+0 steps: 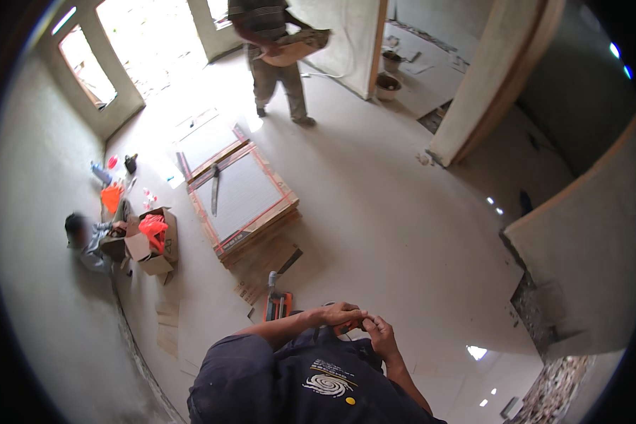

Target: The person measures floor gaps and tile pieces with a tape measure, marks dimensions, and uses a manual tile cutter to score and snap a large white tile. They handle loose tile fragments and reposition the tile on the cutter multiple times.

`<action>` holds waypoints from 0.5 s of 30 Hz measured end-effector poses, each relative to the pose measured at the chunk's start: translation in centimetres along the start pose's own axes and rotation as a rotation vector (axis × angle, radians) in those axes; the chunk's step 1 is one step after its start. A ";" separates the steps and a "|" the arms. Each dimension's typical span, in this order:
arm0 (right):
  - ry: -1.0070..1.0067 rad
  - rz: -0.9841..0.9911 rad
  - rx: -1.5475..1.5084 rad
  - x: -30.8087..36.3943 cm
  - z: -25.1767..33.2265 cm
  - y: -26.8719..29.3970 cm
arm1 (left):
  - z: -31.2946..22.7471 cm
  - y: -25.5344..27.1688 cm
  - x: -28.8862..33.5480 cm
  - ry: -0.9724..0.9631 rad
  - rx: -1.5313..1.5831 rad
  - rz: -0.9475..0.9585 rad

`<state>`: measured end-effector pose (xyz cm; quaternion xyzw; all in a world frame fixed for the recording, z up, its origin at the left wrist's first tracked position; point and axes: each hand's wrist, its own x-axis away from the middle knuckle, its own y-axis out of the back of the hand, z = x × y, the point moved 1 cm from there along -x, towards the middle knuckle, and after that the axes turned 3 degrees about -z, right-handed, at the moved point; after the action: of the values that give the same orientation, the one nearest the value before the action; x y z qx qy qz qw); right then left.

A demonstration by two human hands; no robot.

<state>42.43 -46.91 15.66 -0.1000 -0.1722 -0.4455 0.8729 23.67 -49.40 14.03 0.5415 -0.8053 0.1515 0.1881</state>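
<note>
In the lower centre of the frame, our left hand (343,313) and right hand (380,333) meet with bent fingers, tips close together; we cannot tell whether anything is pinched between them. An orange thing (342,328) sits just under the left hand, too covered for us to tell if it is gripped. If we are holding it loosely, it could slip and hit the floor (417,233). Stepping forward carelessly, we could trip on the orange tool (277,307) or slide on the cardboard (261,275). Beyond, in the upper centre, the stack (261,180) blocks our way; a knock could shift the long tool (215,191) on top. A carton (164,263) and a seated person (95,247) are at left; a standing person (279,71) carries a load at the top.
</note>
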 end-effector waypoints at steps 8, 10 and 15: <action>-0.062 0.512 0.406 -6.6 1.8 3.1 | -0.6 0.3 0.1 0.195 0.102 -0.010; -0.084 0.633 0.364 -8.6 3.0 3.3 | -0.6 0.5 0.0 0.137 0.147 -0.010; -0.053 0.915 0.490 -13.5 6.4 1.4 | -0.3 2.5 0.6 0.121 0.230 -0.122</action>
<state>34.82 -33.96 16.29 0.0308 -0.2323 0.0379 0.9714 21.16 -48.79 14.50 0.5975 -0.7352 0.2635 0.1818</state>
